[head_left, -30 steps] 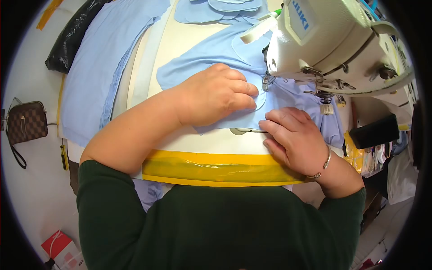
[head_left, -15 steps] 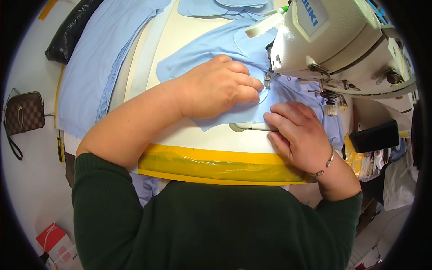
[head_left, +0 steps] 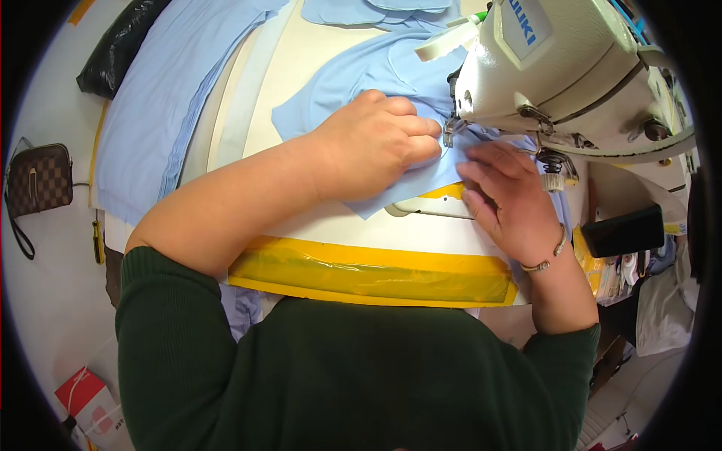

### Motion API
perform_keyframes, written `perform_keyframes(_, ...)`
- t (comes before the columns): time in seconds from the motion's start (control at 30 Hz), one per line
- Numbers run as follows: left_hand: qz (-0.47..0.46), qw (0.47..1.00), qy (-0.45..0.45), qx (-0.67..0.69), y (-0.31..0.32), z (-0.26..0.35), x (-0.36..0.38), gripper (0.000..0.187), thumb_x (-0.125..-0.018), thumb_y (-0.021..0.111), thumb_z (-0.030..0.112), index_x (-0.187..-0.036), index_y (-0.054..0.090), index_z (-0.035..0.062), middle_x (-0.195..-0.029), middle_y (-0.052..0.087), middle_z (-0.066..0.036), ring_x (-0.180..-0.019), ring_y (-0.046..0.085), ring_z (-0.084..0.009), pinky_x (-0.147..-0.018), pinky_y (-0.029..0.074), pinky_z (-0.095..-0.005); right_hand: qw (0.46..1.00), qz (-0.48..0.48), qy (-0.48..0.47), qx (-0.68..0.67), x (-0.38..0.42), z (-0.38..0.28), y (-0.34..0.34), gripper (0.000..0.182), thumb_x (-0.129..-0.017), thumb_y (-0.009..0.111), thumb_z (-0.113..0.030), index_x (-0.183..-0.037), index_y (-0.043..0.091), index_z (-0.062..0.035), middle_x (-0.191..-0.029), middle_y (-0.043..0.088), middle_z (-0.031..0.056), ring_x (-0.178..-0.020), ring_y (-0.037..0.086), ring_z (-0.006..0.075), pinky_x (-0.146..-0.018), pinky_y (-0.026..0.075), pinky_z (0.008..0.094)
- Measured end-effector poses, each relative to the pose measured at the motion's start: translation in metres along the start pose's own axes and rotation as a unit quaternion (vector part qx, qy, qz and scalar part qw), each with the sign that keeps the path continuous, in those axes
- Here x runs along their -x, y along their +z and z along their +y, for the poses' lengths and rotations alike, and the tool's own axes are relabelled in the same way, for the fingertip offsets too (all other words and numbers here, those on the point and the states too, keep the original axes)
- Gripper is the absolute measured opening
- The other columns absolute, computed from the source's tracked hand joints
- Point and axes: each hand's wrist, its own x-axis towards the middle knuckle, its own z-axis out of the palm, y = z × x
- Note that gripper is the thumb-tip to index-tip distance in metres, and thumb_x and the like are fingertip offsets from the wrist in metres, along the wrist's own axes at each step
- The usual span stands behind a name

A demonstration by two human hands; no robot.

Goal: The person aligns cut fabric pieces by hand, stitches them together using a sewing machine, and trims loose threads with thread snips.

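A light blue fabric piece (head_left: 323,105) with a curved seam line lies under the presser foot (head_left: 449,134) of a white sewing machine (head_left: 560,71). My left hand (head_left: 383,143) presses on this fabric just left of the foot, its fingers curled together and closed on the cloth. To the right of the foot, my right hand (head_left: 511,195) rests at the fabric's near edge, fingers stretched and thumb apart. Bunched cloth behind that hand is partly hidden by it and the machine.
Stacked light blue fabric (head_left: 158,98) covers the table's left side, and more cut pieces (head_left: 376,13) lie at the back. Yellow tape (head_left: 368,274) lines the front edge. A black phone (head_left: 624,231) is at the right. A checked pouch (head_left: 41,179) lies at far left.
The fabric has shifted right and turned slightly, uncovering a yellow patch near the machine bed. My left hand has moved slightly right with it. My right hand has moved right, its fingers more spread.
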Motion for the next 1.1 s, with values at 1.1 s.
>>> perform_keyframes(1.1,0.024,0.999,0.043,-0.002,0.002,0.000,0.004,0.014,-0.081,0.058,0.014,-0.093,0.065,0.0123,-0.100,0.063,0.002,-0.094,0.058,-0.0205,-0.073,0.052,-0.0335,1.000,0.012,0.000,-0.023,-0.009,0.013,0.003,0.029,-0.078,0.070,-0.006,-0.106,0.068,-0.0049,-0.108,0.066,0.0149,-0.095,0.061,0.0342,-0.087,0.049,0.0398)
